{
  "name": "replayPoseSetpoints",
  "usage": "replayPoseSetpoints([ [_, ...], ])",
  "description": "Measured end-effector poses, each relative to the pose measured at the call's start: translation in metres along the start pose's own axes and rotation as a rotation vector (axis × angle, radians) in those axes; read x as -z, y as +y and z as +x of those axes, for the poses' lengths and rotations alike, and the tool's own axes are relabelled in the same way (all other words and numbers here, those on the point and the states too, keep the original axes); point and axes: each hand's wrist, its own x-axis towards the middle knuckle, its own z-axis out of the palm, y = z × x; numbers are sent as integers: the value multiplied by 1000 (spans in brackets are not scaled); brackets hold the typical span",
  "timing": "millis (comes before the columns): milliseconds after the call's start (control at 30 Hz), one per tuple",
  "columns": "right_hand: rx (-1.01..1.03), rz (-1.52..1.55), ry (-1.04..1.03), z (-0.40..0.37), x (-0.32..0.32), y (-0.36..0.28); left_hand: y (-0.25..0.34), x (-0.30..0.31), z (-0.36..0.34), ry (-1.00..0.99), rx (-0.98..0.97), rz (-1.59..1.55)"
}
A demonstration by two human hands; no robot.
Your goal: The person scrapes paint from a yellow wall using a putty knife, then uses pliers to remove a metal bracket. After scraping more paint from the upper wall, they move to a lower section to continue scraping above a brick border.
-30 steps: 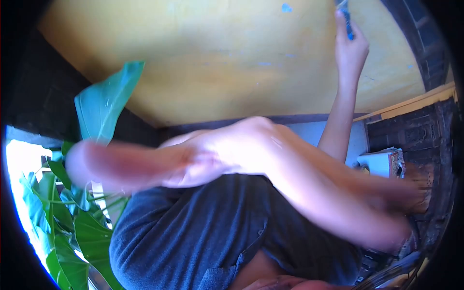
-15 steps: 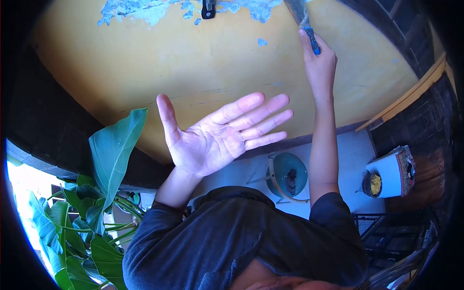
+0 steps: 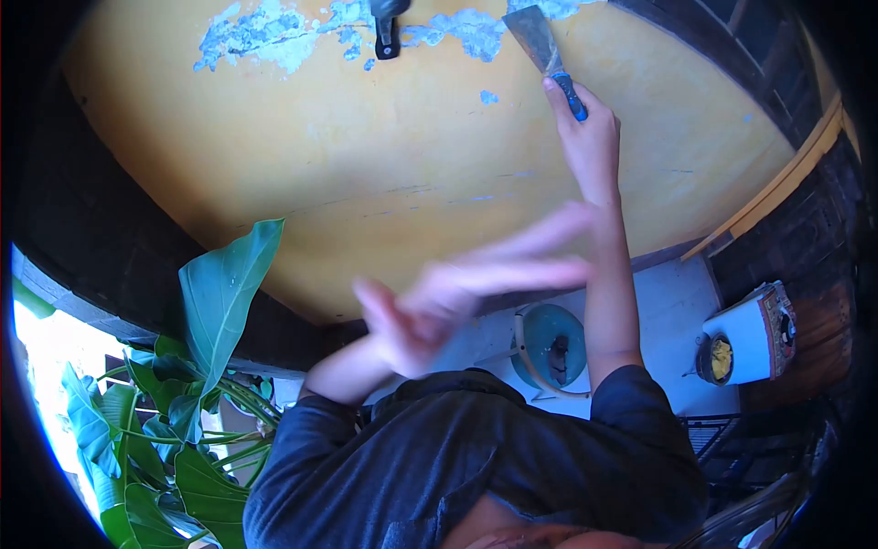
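Note:
My right hand (image 3: 590, 137) is wrapped around the blue and black handle of a putty knife (image 3: 535, 41), raised against the yellow wall (image 3: 366, 128). The knife's broad metal blade points up and left, its edge overlapping a band of peeled paint (image 3: 466, 33) that shows bluish-white beneath. In front of my chest, my left hand (image 3: 457, 293) is smeared by motion. Its fingers stretch out to the right with the thumb apart, and nothing is in it. Those fingertips overlap my right forearm in this view.
A dark bracket-like fitting (image 3: 388, 37) is on the wall among the peeled patches. Large-leaved plants (image 3: 229, 297) crowd the left. Below stands a round glass-topped table (image 3: 572, 334). At right, a bowl with yellow contents (image 3: 718, 358) sits beside a white box-shaped stand (image 3: 745, 334).
My left hand has swung rightward and turned from palm-up to edge-on. My right hand has come slightly lower and left with the putty knife. The view has tilted up, showing more peeled paint.

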Motion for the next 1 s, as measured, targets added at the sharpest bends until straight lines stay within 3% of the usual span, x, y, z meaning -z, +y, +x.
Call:
replayPoseSetpoints([
  [67,4,39,-1,0,-4,7,-25,-42,34,-268,-54,266],
  [133,46,136,-3,-4,-17,18,-62,-94,45,-477,-81,261],
  [233,149,197,11,-2,-18,22,-83,-114,50,-557,20,115],
  [367,15,214,-122,-11,4,20,-84,-95,39,-573,96,-35],
  [433,58,195,-147,-13,7,25,-78,-82,34,-543,134,-40],
  [533,166,224,-104,-1,3,26,-34,-54,32,-210,-103,632],
  [633,289,205,-18,3,-4,20,41,-4,36,89,-495,1445],
  [700,306,167,-11,0,-5,21,47,20,34,387,-866,1509],
  [867,253,172,-112,1,-2,25,78,55,45,604,-982,1573],
  [967,438,315,-57,11,-29,15,85,68,66,637,-955,1457],
  [1000,390,251,-148,8,-28,5,87,70,75,586,-929,1425],
])
